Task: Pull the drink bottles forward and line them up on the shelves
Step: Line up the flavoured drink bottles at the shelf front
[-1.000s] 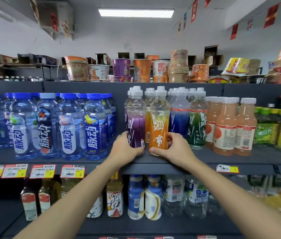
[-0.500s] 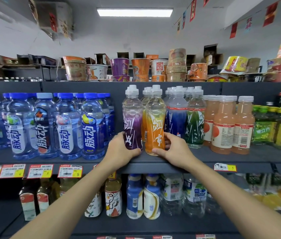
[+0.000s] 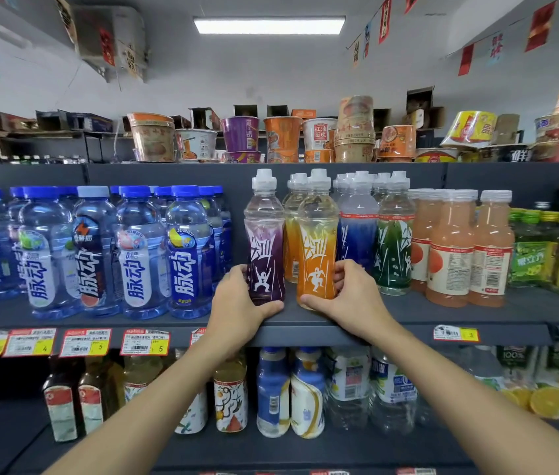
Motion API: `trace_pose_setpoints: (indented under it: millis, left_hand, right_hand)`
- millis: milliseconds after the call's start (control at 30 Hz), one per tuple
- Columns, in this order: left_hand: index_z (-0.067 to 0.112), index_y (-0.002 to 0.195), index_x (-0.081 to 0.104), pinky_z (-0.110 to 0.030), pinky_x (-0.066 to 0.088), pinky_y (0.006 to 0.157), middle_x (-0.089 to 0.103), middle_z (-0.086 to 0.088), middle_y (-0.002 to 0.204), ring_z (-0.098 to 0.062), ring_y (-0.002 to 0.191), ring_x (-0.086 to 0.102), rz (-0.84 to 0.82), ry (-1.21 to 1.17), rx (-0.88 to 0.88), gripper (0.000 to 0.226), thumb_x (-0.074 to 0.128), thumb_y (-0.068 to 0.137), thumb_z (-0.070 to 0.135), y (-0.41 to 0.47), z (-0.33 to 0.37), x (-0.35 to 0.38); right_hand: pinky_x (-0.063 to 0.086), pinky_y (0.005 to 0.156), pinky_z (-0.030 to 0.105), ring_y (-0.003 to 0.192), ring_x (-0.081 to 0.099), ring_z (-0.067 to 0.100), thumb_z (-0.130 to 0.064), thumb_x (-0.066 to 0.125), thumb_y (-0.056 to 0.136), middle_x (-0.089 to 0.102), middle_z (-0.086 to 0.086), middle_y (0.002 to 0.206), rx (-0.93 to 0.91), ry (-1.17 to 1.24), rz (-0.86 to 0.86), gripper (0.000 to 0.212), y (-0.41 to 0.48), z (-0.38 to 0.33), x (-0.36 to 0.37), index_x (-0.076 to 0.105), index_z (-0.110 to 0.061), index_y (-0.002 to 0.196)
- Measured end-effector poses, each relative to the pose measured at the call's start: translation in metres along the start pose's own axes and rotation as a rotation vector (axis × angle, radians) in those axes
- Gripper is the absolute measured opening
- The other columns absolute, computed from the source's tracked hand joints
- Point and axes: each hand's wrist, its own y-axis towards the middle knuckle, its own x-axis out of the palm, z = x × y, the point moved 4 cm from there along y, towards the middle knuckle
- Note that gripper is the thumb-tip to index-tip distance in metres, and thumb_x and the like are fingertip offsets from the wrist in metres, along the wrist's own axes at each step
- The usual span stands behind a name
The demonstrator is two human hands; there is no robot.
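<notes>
On the middle shelf (image 3: 408,311) a purple drink bottle (image 3: 264,245) and an orange drink bottle (image 3: 317,248) stand upright side by side near the front edge. My left hand (image 3: 238,305) grips the base of the purple bottle, thumb in front. My right hand (image 3: 350,298) grips the base of the orange bottle. Behind and right of them stand a blue bottle (image 3: 357,231) and a green bottle (image 3: 394,241) of the same kind, with more of these behind.
Blue-capped water bottles (image 3: 93,252) fill the shelf's left part. Peach juice bottles (image 3: 459,248) and green and yellow bottles (image 3: 552,255) stand to the right. Noodle cups (image 3: 281,138) sit on the top shelf. The lower shelf holds more bottles (image 3: 288,392). Price tags (image 3: 83,342) line the edge.
Both hands have drawn the purple and orange bottles slightly forward towards the shelf's front edge. The grips are unchanged.
</notes>
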Motion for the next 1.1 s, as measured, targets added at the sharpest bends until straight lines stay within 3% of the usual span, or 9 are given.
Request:
trace_pose_setpoints:
  millis: [100,267,433,533,733,867,967,1100]
  left_hand:
    - [0.016,0.135,0.047,-0.024,0.045,0.093,0.064,0.002,0.125,-0.013,0.111,0.06,-0.065,0.016,-0.019,0.086,0.091,0.065,0.039,0.0,0.0,-0.001]
    - [0.015,0.13,0.05,-0.02,0.042,0.083,0.067,0.001,0.121,-0.005,0.095,0.056,-0.05,0.01,-0.063,0.081,0.092,0.064,0.039,-0.001,0.001,-0.004]
    - [0.013,0.128,0.049,-0.025,0.046,0.086,0.066,-0.003,0.121,-0.016,0.106,0.062,-0.039,0.031,-0.078,0.082,0.093,0.064,0.039,-0.003,0.001,-0.006]
    - [0.012,0.131,0.048,-0.023,0.044,0.085,0.066,-0.003,0.121,-0.015,0.105,0.061,-0.052,0.042,-0.067,0.082,0.091,0.066,0.039,-0.005,0.002,-0.007]
    - [0.014,0.133,0.049,-0.019,0.039,0.081,0.067,0.001,0.121,-0.004,0.093,0.051,-0.072,0.046,-0.05,0.079,0.088,0.07,0.044,-0.009,0.006,-0.01]
    - [0.014,0.134,0.05,-0.02,0.039,0.083,0.067,-0.001,0.122,-0.008,0.099,0.057,-0.062,0.051,-0.066,0.079,0.087,0.071,0.043,-0.012,0.01,-0.011]
    - [0.012,0.134,0.05,-0.021,0.04,0.085,0.068,-0.002,0.122,-0.018,0.111,0.062,-0.05,0.047,-0.081,0.08,0.088,0.07,0.041,-0.014,0.013,-0.011]
    - [0.011,0.133,0.051,-0.023,0.042,0.086,0.067,-0.004,0.122,-0.021,0.112,0.061,-0.045,0.052,-0.091,0.078,0.089,0.071,0.039,-0.017,0.016,-0.014]
  right_hand:
    - [0.054,0.092,0.035,0.103,0.06,0.007,-0.073,0.081,0.056,0.06,-0.009,0.116,-0.007,-0.019,-0.044,0.091,0.0,-0.002,0.002,0.049,-0.024,0.126]
    - [0.054,0.092,0.031,0.103,0.061,0.006,-0.065,0.085,0.062,0.062,-0.009,0.118,0.0,0.0,-0.043,0.089,-0.003,-0.005,0.0,0.049,-0.022,0.13]
    - [0.054,0.095,0.033,0.105,0.061,0.009,-0.055,0.091,0.063,0.062,-0.005,0.119,0.005,0.013,-0.029,0.088,-0.01,-0.002,-0.012,0.052,-0.016,0.132]
    - [0.053,0.096,0.036,0.106,0.062,0.011,-0.052,0.092,0.063,0.062,-0.002,0.121,0.008,0.015,-0.021,0.09,-0.015,0.004,-0.023,0.051,-0.014,0.134]
    - [0.044,0.072,0.007,0.087,0.057,-0.009,-0.052,0.092,0.062,0.058,-0.02,0.105,-0.002,0.007,-0.044,0.084,-0.023,0.014,-0.044,0.052,-0.02,0.13]
    - [0.041,0.071,0.0,0.088,0.051,-0.025,-0.045,0.092,0.068,0.056,-0.022,0.101,-0.018,0.021,-0.05,0.082,-0.026,0.023,-0.054,0.051,-0.019,0.134]
    - [0.041,0.073,0.0,0.087,0.051,-0.025,-0.038,0.09,0.072,0.058,-0.021,0.101,-0.025,0.021,-0.058,0.079,-0.025,0.032,-0.061,0.052,-0.016,0.137]
    - [0.041,0.072,0.0,0.087,0.055,-0.021,-0.032,0.089,0.076,0.057,-0.023,0.101,-0.018,0.003,-0.06,0.074,-0.025,0.04,-0.071,0.051,-0.015,0.138]
